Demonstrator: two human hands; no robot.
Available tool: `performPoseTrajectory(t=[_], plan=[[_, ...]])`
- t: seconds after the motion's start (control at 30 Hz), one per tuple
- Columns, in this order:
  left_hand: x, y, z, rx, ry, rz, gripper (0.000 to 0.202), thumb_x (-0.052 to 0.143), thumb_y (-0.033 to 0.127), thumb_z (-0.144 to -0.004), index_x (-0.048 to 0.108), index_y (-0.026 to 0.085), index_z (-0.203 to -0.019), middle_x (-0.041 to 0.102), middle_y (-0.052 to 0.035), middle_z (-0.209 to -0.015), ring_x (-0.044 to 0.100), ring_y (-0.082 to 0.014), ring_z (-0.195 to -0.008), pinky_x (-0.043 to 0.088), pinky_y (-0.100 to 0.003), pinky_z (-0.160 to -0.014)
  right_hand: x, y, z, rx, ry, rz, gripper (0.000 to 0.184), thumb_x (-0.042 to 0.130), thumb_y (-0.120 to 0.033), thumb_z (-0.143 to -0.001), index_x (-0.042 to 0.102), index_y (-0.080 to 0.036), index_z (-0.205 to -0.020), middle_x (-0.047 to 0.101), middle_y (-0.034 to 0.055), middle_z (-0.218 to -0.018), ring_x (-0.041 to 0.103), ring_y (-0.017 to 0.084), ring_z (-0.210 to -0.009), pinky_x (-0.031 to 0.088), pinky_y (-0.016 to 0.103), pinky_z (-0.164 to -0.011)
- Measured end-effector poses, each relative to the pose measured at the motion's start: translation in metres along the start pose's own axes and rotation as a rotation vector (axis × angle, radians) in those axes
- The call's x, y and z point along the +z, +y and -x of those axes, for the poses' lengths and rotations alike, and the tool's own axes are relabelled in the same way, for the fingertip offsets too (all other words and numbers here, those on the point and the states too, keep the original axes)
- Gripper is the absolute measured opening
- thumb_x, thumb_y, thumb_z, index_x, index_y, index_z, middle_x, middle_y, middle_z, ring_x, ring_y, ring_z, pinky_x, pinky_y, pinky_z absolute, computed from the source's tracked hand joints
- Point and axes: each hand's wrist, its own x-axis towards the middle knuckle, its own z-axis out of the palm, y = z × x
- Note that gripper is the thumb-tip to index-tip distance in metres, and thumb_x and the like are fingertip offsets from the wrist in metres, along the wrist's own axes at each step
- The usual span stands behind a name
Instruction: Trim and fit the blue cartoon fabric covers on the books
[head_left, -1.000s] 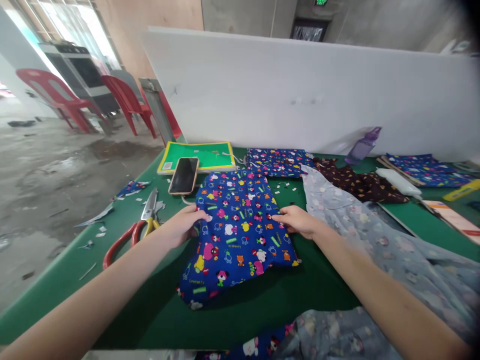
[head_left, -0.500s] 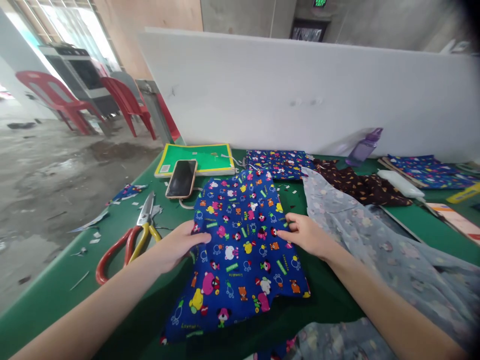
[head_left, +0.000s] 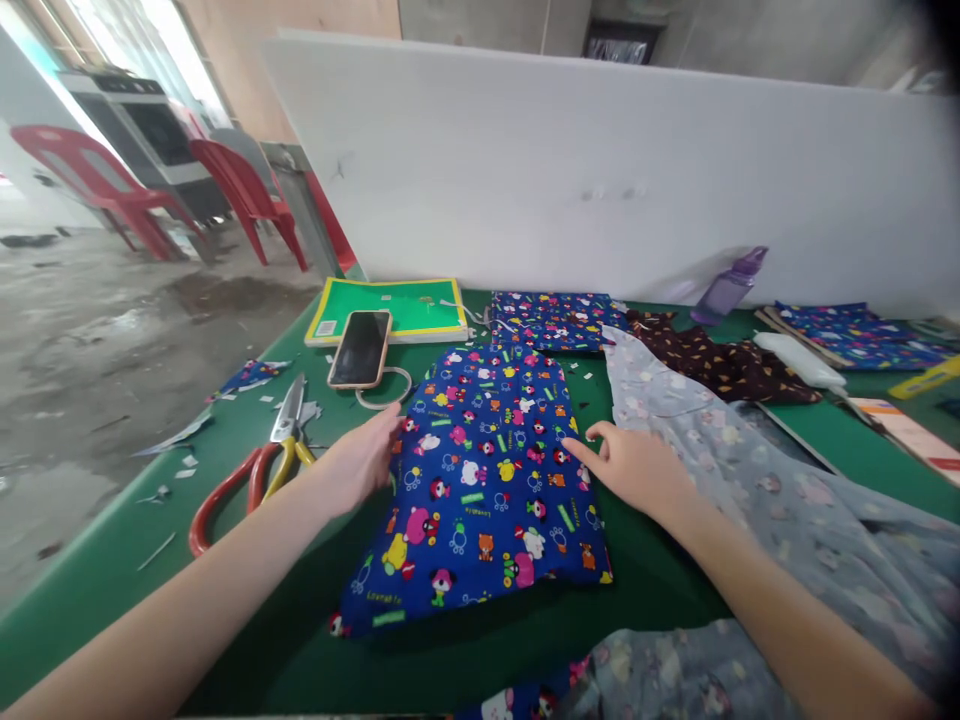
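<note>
A piece of dark blue cloth (head_left: pixel 480 490) printed with cartoon animals lies spread on the green table in front of me. At its left edge is my left hand (head_left: pixel 364 460), fingers stretched forward beside the cloth and partly turned from view. On the opposite side, my right hand (head_left: pixel 634 465) rests with thumb and forefinger apart, the thumb tip at the cloth's right edge. Neither hand grips the cloth. Scissors (head_left: pixel 274 450) with red and yellow handles lie left of my left hand. Pale printed cloth (head_left: pixel 720 460) spreads beside and under my right forearm.
A phone (head_left: pixel 361 349) leans on a green book (head_left: pixel 420 312). Folded blue cloth (head_left: pixel 551 318), brown cloth (head_left: pixel 705 360) and a purple bottle (head_left: pixel 727 290) stand along a white board (head_left: pixel 525 170). Scraps lie near the table's left edge. Red chairs (head_left: pixel 240 190) stand beyond.
Both hands have loosened from the blue cloth, which now lies flatter. My left thumb has come off its top, and my right hand has shifted slightly outward.
</note>
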Motion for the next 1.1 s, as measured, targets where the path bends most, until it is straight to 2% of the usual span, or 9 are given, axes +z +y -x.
performPoseTrajectory(t=[0.1, 0.23, 0.33, 0.47, 0.67, 0.8, 0.93, 1.0, 1.1], plan=[[0.002, -0.004, 0.005, -0.050, -0.161, 0.191, 0.045, 0.038, 0.051, -0.089, 0.057, 0.017, -0.110, 0.068, -0.0101, -0.103, 0.063, -0.0274, -0.098, 0.052, -0.040, -0.083, -0.010, -0.011, 0.017, -0.219, -0.079, -0.100, 0.048, 0.043, -0.060, -0.084, 0.055, -0.021, -0.109, 0.063, 0.0042, -0.081, 0.058, 0.018, -0.070, 0.041, 0.030, -0.062], [0.010, -0.013, 0.012, 0.027, -0.132, 0.262, 0.035, 0.042, 0.039, -0.090, 0.053, 0.021, -0.118, 0.069, -0.0068, -0.101, 0.064, -0.0259, -0.096, 0.052, -0.039, -0.083, -0.012, -0.032, 0.045, -0.581, -0.264, -0.202, 0.065, 0.062, -0.062, -0.070, 0.049, -0.024, -0.121, 0.057, 0.0060, -0.114, 0.053, 0.022, -0.103, 0.042, 0.033, -0.087], [0.014, -0.017, 0.015, -0.002, -0.159, 0.267, 0.038, 0.048, 0.032, -0.088, 0.048, 0.022, -0.125, 0.069, -0.0056, -0.102, 0.066, -0.0249, -0.093, 0.051, -0.042, -0.084, -0.001, -0.044, 0.057, -0.688, -0.214, -0.158, 0.066, 0.065, -0.057, -0.072, 0.047, -0.020, -0.123, 0.055, 0.0079, -0.117, 0.048, 0.025, -0.110, 0.038, 0.038, -0.094], [0.014, -0.017, 0.021, -0.043, -0.164, 0.252, 0.046, 0.052, 0.037, -0.086, 0.043, 0.021, -0.129, 0.066, -0.0054, -0.113, 0.063, -0.0253, -0.100, 0.049, -0.043, -0.089, 0.015, -0.052, 0.062, -0.813, -0.094, -0.024, 0.045, 0.060, -0.038, -0.082, 0.049, -0.016, -0.119, 0.057, 0.0094, -0.107, 0.050, 0.025, -0.100, 0.039, 0.042, -0.089], [0.008, -0.019, 0.036, -0.020, -0.051, 0.093, 0.046, 0.060, 0.031, -0.082, 0.050, 0.016, -0.124, 0.062, -0.0077, -0.122, 0.055, -0.0248, -0.115, 0.043, -0.039, -0.099, 0.019, -0.053, 0.062, -0.815, -0.065, 0.064, 0.012, 0.050, -0.022, -0.088, 0.058, -0.017, -0.095, 0.058, 0.0045, -0.088, 0.051, 0.019, -0.082, 0.041, 0.035, -0.074], [0.007, -0.025, 0.045, 0.011, -0.057, 0.063, 0.040, 0.060, 0.029, -0.082, 0.056, 0.017, -0.120, 0.062, -0.0063, -0.123, 0.052, -0.0241, -0.119, 0.040, -0.039, -0.102, 0.020, -0.053, 0.063, -0.795, -0.068, 0.006, 0.013, 0.047, -0.022, -0.090, 0.060, -0.019, -0.089, 0.058, 0.0031, -0.087, 0.052, 0.017, -0.080, 0.040, 0.032, -0.072], [0.008, -0.022, 0.052, 0.023, 0.021, -0.076, 0.040, 0.062, 0.034, -0.080, 0.058, 0.022, -0.118, 0.061, -0.0028, -0.124, 0.052, -0.0228, -0.118, 0.041, -0.036, -0.101, 0.022, -0.051, 0.061, -0.765, -0.094, -0.082, 0.018, 0.044, -0.027, -0.093, 0.061, -0.021, -0.089, 0.060, 0.0019, -0.087, 0.053, 0.015, -0.081, 0.040, 0.032, -0.074], [0.009, -0.017, 0.054, 0.054, -0.019, -0.189, 0.040, 0.064, 0.036, -0.079, 0.059, 0.024, -0.117, 0.061, -0.0022, -0.124, 0.054, -0.0228, -0.116, 0.043, -0.036, -0.099, 0.022, -0.050, 0.060, -0.751, -0.124, -0.109, 0.021, 0.042, -0.028, -0.094, 0.062, -0.021, -0.090, 0.060, 0.0018, -0.088, 0.053, 0.015, -0.083, 0.040, 0.032, -0.076], [0.011, -0.008, 0.054, 0.114, -0.181, -0.366, 0.037, 0.067, 0.033, -0.077, 0.061, 0.023, -0.112, 0.063, -0.0030, -0.120, 0.057, -0.0227, -0.111, 0.046, -0.035, -0.095, 0.019, -0.050, 0.061, -0.728, -0.166, -0.129, 0.020, 0.042, -0.028, -0.093, 0.062, -0.022, -0.094, 0.061, 0.0023, -0.090, 0.054, 0.016, -0.086, 0.040, 0.033, -0.078]])
